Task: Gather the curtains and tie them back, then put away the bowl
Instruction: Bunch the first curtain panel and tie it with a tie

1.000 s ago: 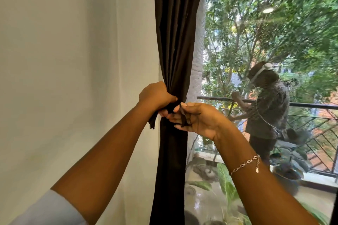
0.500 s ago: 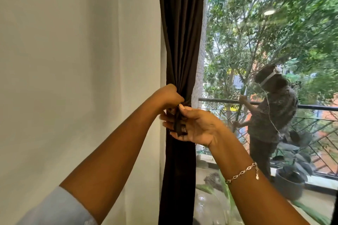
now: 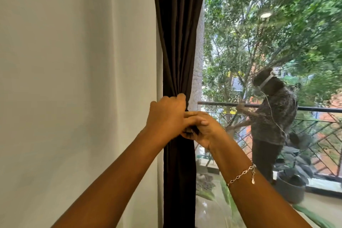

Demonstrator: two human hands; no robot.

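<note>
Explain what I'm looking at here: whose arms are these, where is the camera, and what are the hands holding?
No machine here: a person wears one camera on the head, looking forward and down, so the arms are their own. The left hand grips the gathered dark curtain beside a pale wall. The right hand, bracelet on its wrist, pinches what looks like a dark tie against the bunch. Outside are trees, a balcony railing and a figure, probably the wearer's reflection. No bowl is in view.
</note>
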